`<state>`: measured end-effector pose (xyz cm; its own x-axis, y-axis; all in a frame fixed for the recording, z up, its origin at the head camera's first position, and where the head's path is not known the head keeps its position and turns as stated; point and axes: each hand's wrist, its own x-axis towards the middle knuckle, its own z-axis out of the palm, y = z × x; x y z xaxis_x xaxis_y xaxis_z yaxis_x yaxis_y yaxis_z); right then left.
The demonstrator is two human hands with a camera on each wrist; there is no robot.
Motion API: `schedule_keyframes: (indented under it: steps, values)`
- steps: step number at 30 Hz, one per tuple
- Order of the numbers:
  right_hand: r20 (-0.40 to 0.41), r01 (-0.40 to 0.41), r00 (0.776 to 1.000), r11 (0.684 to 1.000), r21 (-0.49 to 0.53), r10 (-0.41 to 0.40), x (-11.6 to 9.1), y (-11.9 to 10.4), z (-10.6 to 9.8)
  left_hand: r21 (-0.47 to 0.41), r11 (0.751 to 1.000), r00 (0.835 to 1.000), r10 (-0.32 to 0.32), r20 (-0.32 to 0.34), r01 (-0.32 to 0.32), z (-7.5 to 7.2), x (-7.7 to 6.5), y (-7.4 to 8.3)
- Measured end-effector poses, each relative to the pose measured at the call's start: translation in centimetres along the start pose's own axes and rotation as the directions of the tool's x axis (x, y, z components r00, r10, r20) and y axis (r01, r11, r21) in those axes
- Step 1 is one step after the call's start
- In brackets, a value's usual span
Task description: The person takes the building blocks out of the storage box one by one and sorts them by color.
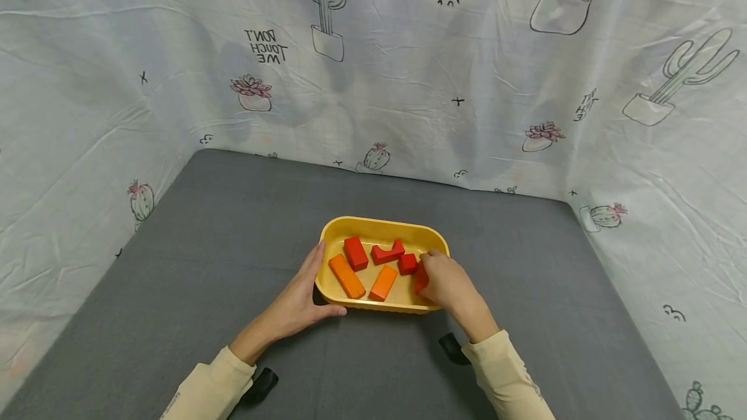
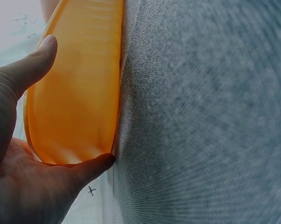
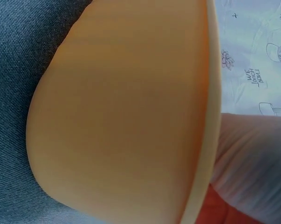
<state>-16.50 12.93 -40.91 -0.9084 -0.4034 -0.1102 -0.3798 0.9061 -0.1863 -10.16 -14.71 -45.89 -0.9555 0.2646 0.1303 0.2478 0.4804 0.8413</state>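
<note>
Just below the centre of the head view, a yellow tray (image 1: 388, 232) rests on the desk (image 1: 233, 225), slightly askew to the frame, with a hand at either end. The left hand (image 1: 297, 300) spreads wide around the lower left corner, thumb against the near wall and fingers along the left end; this hold probably serves to steady the tray. Over the right rim, the right hand (image 1: 449, 280) reaches down with fingers bent narrowly round a red piece (image 1: 421, 277), whose shape they mostly hide. Beside it sits a red cube (image 1: 407, 264), with a notched block (image 1: 388, 252) next to that; a red slab (image 1: 356, 253) lies farther left. Nearer the front wall are a long orange block (image 1: 347, 276) and a short orange block (image 1: 383, 283). These lie loosely at various angles, and the raised rim would hold them in if the tray were nudged. Both wrist views show the tray's walls as smooth and faintly glossy, likely plastic, with rounded corners and a thin lip. The blocks look hard and evenly coloured, though wood or plastic I cannot tell; most are straight-edged, while the notched one has a dip in its upper side. Grey, finely woven cloth seems to cover the desk, and a creased pale sheet (image 1: 408, 83) printed with potted cacti fills the upper frame.
</note>
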Motion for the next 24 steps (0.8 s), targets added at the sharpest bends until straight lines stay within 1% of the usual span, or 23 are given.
schedule_keyframes:
  steps: [9,18,24]
  values:
    - [-0.047,0.038,0.998,0.999,0.038,-0.036,-0.6,0.4,-0.3,0.006,1.0,1.0,-0.006,0.002,0.006,0.1,0.0,0.1]
    - [-0.049,0.035,0.998,0.991,0.126,-0.029,-1.3,1.1,-0.8,0.007,1.0,1.0,-0.018,0.004,0.018,0.3,0.0,0.2]
    - [-0.099,0.063,0.994,0.978,0.198,-0.044,-1.8,2.0,-0.8,0.002,1.0,1.0,-0.031,0.002,0.031,0.4,-0.1,0.2]
